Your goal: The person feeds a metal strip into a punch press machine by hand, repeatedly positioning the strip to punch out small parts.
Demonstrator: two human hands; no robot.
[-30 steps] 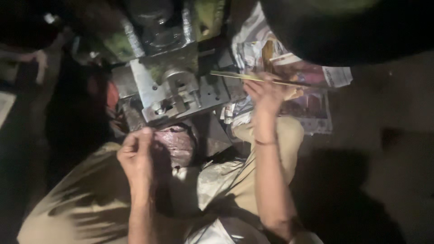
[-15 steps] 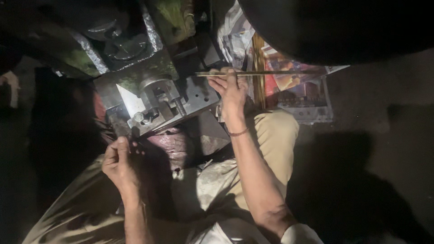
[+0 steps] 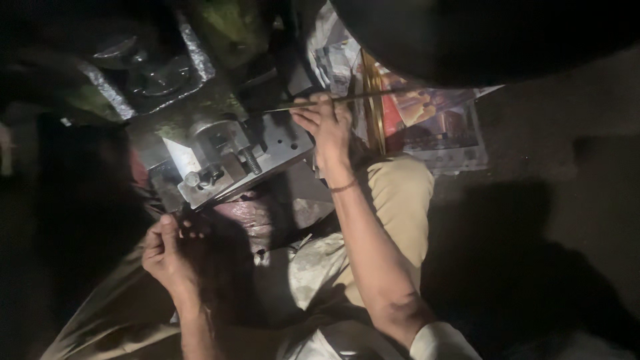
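Note:
A grey metal press machine [image 3: 227, 157] with bolts and a flat plate stands in front of me, between my knees. My right hand [image 3: 327, 127] pinches a thin brass-coloured rod [image 3: 347, 99] that lies across the machine's right end. My left hand [image 3: 167, 250] is closed around something small and dark by the machine's lower left corner; what it grips is too dark to make out. A stained cloth [image 3: 247, 213] hangs under the machine.
Printed newspaper sheets [image 3: 433, 127] lie on the floor at the right, with a bundle of brass rods [image 3: 375, 107] on them. A dark round shape [image 3: 480, 33] fills the top right. My beige trouser leg [image 3: 400, 200] lies under my right arm.
The view has shifted, so the machine sits lower and more to the left. My left hand dropped from beside the cloth to the machine's lower left corner. My right hand keeps the rod.

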